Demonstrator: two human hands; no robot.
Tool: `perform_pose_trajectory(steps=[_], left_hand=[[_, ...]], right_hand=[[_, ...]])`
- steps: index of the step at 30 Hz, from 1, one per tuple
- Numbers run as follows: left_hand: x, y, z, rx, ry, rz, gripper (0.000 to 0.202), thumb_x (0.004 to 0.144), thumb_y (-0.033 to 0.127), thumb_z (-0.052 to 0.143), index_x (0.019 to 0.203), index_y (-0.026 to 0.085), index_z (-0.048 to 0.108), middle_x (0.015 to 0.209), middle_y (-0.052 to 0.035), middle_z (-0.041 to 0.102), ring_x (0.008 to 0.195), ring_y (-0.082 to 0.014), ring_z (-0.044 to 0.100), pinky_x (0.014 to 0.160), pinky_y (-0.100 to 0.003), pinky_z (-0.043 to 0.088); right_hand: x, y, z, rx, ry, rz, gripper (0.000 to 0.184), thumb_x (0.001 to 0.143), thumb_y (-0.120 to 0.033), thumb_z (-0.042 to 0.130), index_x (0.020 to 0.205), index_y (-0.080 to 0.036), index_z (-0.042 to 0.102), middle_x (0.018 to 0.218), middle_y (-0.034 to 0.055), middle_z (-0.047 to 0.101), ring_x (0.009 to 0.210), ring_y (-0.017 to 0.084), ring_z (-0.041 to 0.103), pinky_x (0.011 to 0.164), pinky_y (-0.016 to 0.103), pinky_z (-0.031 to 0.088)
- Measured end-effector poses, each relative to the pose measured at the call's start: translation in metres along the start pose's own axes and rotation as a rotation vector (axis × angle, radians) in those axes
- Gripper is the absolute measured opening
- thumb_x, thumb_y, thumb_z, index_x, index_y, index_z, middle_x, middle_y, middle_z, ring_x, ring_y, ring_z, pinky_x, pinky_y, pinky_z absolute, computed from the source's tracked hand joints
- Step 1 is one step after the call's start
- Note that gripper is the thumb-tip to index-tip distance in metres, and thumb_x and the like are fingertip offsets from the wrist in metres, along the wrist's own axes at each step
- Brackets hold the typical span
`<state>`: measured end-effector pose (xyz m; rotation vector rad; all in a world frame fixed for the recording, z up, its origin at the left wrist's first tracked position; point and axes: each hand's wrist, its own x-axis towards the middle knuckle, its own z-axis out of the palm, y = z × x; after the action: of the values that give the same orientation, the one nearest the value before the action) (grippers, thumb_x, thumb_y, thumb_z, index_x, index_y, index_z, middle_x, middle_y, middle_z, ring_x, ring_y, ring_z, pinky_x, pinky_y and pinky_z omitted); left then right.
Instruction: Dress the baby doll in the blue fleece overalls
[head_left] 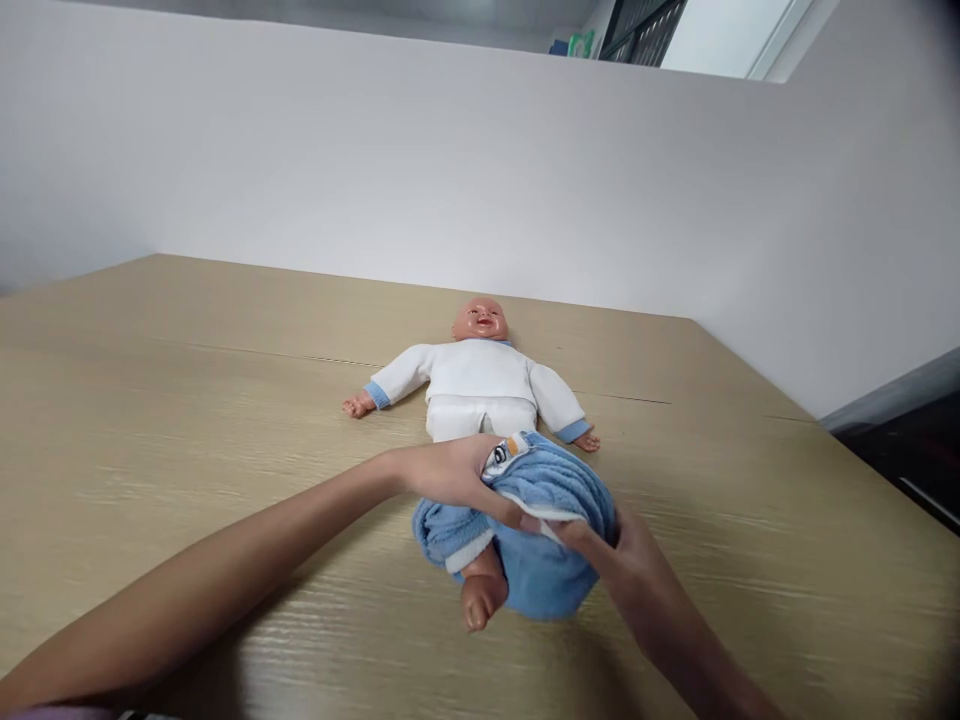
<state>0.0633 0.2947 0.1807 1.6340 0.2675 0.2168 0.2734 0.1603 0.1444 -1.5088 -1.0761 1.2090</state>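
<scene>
Trousers (pixel 536 540), blue and bunched, are gripped at the waistband by my left hand (pixel 457 470) and right hand (pixel 611 545), one foot (pixel 480 600) through. I judge pulling them up the doll (pixel 480 385) comes next.

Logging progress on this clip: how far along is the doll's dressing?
Done: the doll lies on its back on the table with the white top on, arms through both sleeves. In hand: the left hand and right hand both grip the blue trousers, bunched around the legs, with one bare foot poking out. Left: the trousers sit below the waist, not pulled up; the other foot is hidden.
</scene>
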Motion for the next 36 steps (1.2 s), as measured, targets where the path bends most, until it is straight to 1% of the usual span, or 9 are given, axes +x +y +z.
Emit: perform_pose_trajectory(steps=[3,6,13,17,19,23,29,33,36], left_hand=[[-0.002,0.006,0.007,0.061,0.027,-0.035,0.023,0.084,0.028,0.078,0.103,0.017,0.074,0.107,-0.0037,0.076,0.106,-0.0230,0.070,0.099,-0.035,0.055],[-0.006,0.010,0.011,0.209,0.048,-0.090,0.031,0.081,0.026,0.076,0.110,0.016,0.070,0.108,-0.0046,0.075,0.102,-0.0242,0.070,0.093,-0.035,0.054],[-0.010,0.015,0.018,0.584,-0.003,-0.200,0.047,0.077,0.032,0.081,0.118,0.017,0.064,0.091,-0.0026,0.068,0.080,-0.0218,0.064,0.068,-0.030,0.042],[-0.012,0.021,0.029,0.750,0.025,-0.244,0.052,0.079,0.039,0.084,0.122,0.018,0.062,0.092,-0.0045,0.068,0.081,-0.0235,0.064,0.065,-0.030,0.039],[-0.014,0.023,0.037,0.823,0.040,-0.273,0.056,0.081,0.043,0.084,0.126,0.019,0.060,0.092,-0.0049,0.069,0.080,-0.0243,0.065,0.064,-0.030,0.038],[-0.016,0.026,0.047,0.956,0.016,-0.338,0.062,0.086,0.046,0.081,0.135,0.019,0.054,0.096,-0.0075,0.073,0.083,-0.0275,0.069,0.064,-0.031,0.039],[-0.020,0.032,0.048,0.975,0.002,-0.423,0.075,0.086,0.043,0.080,0.147,0.016,0.045,0.105,-0.0115,0.073,0.095,-0.0318,0.072,0.070,-0.032,0.044],[-0.024,0.037,0.044,0.856,0.020,-0.437,0.075,0.079,0.035,0.084,0.141,0.020,0.046,0.108,-0.0082,0.071,0.097,-0.0302,0.069,0.071,-0.031,0.044],[-0.028,0.036,0.039,0.681,0.049,-0.408,0.065,0.076,0.029,0.084,0.129,0.022,0.048,0.103,-0.0025,0.068,0.094,-0.0260,0.067,0.072,-0.030,0.043]], right_hand=[[-0.030,0.013,0.012,-0.098,0.063,0.100,0.071,0.075,-0.075,0.082,0.121,-0.021,0.077,0.122,0.0155,0.080,0.121,0.044,0.070,0.102,0.054,0.059],[-0.057,0.021,0.027,-0.171,0.152,0.099,0.074,0.080,-0.079,0.074,0.126,-0.021,0.073,0.130,0.0164,0.076,0.130,0.045,0.064,0.115,0.056,0.050],[-0.086,0.038,0.038,-0.368,0.346,-0.053,0.051,0.089,-0.064,0.071,0.118,-0.022,0.073,0.107,0.0173,0.076,0.108,0.043,0.068,0.101,0.052,0.051],[-0.085,0.058,0.033,-0.399,0.439,-0.248,0.032,0.089,-0.045,0.074,0.114,-0.025,0.071,0.117,0.0160,0.071,0.112,0.039,0.064,0.099,0.049,0.051],[-0.084,0.064,0.033,-0.402,0.434,-0.279,0.030,0.091,-0.039,0.068,0.117,-0.024,0.070,0.126,0.0149,0.069,0.118,0.037,0.063,0.101,0.047,0.051],[-0.081,0.072,0.037,-0.360,0.377,-0.177,0.043,0.092,-0.042,0.061,0.129,-0.021,0.066,0.136,0.0145,0.069,0.125,0.037,0.065,0.107,0.047,0.051],[-0.075,0.085,0.031,-0.045,0.265,-0.002,0.059,0.096,-0.054,0.067,0.146,-0.024,0.064,0.149,0.0131,0.069,0.143,0.035,0.060,0.127,0.052,0.042],[-0.070,0.097,0.015,0.105,0.112,0.124,0.069,0.092,-0.064,0.072,0.150,-0.027,0.064,0.153,0.0110,0.068,0.146,0.037,0.059,0.127,0.057,0.043],[-0.066,0.105,0.011,0.195,0.073,0.146,0.064,0.093,-0.065,0.072,0.145,-0.028,0.068,0.145,0.0115,0.073,0.138,0.038,0.065,0.121,0.057,0.050]])
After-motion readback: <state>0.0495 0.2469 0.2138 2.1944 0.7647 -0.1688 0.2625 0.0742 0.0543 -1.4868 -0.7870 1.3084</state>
